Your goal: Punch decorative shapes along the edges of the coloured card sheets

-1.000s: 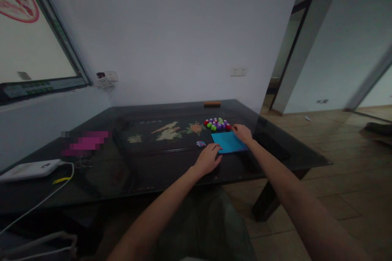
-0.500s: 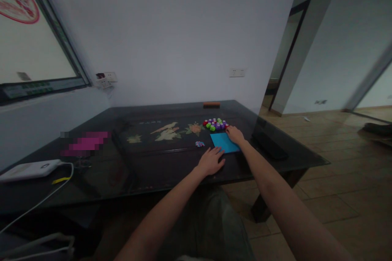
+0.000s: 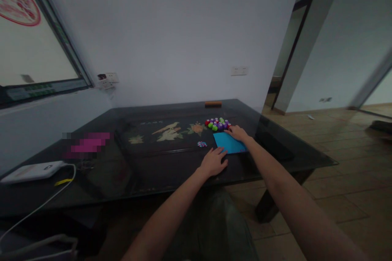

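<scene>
A sheet of light blue paper (image 3: 229,142) lies on the dark, glossy table. My left hand (image 3: 214,162) rests flat at its lower left corner, fingers spread and the tips on the paper. At the far edge of the sheet is my right hand (image 3: 237,133), fingers stretched out over the paper, close to a red piece at the end of the toy cluster. That cluster of small red, green and purple toys with eyes (image 3: 217,124) sits just beyond the paper. A little pile of colourful bits (image 3: 202,144) lies left of the sheet.
A brown block-like object (image 3: 213,104) is at the table's back edge. To the right lies a dark flat object (image 3: 274,147). On the left are a white device (image 3: 33,172) with a cable, a yellow strip (image 3: 63,182) and a blurred pink item (image 3: 88,145).
The view has shifted slightly, so the table and hands appear a little further right. Both hands keep about the same places on the blue paper.
</scene>
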